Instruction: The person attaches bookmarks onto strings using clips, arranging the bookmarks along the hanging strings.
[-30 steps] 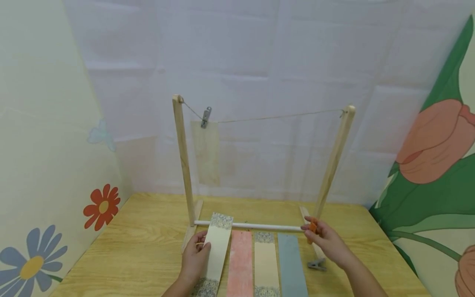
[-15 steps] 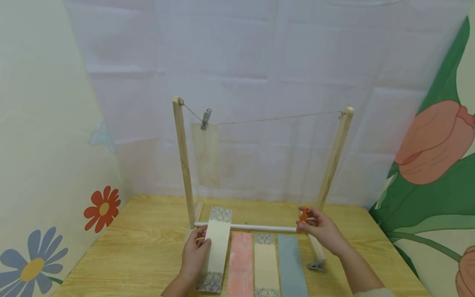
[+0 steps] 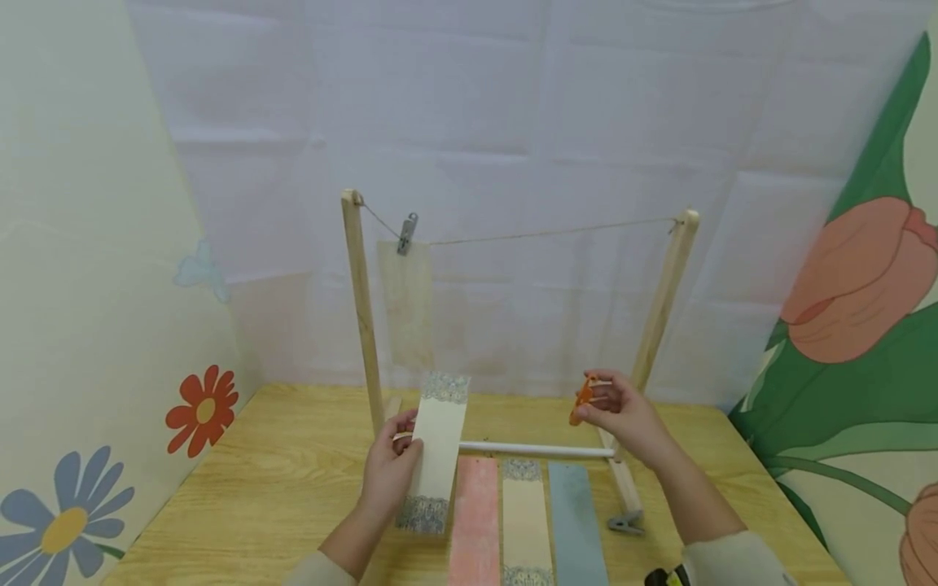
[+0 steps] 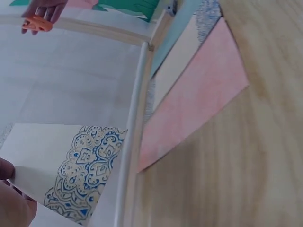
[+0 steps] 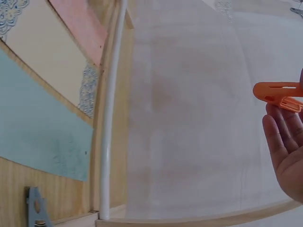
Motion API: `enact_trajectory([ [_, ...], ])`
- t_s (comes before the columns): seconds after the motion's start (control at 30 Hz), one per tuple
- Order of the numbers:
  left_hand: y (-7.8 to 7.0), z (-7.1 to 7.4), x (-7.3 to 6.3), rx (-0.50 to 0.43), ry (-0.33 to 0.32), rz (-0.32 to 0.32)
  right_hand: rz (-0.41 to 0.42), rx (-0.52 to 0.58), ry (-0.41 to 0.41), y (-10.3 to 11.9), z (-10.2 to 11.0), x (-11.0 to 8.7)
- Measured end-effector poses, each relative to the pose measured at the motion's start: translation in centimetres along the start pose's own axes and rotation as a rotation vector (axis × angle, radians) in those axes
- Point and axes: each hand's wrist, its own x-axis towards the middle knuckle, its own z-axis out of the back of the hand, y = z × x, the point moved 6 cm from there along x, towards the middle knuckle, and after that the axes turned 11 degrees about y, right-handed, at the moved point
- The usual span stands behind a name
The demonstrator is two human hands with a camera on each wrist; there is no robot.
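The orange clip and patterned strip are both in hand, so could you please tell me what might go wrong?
The left hand holds the patterned strip along one side, so it might twist or slip. The right hand pinches the orange clip, which could drop if the grip loosens. The string dips at the gray clip, so tugging it might jostle the hanging strip.

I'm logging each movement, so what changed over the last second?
The left hand has lifted the lace-patterned cream strip higher; the right hand has raised the orange clothespin and brought it inward. Nothing was newly grasped or released. The pink strip, blue strip and second cream strip lie as before, and the hanging strip stays clipped to the cord.
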Motion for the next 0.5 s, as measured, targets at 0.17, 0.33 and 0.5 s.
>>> enact_trajectory([
  [0.17, -2.0, -0.4, 1.2, -0.012, 0.021, -0.032, 0.007, 0.013, 0.008, 1.4, 0.1, 0.8],
  [0.33, -4.4, -0.9, 2.5, -0.039, 0.014, -0.094, 0.019, 0.012, 0.015, 2.7, 0.2, 1.6],
  [0.5, -6.6, -1.2, 3.8, -0.063, -0.014, -0.159, 0.021, 0.009, 0.017, 3.5, 0.2, 2.0],
])
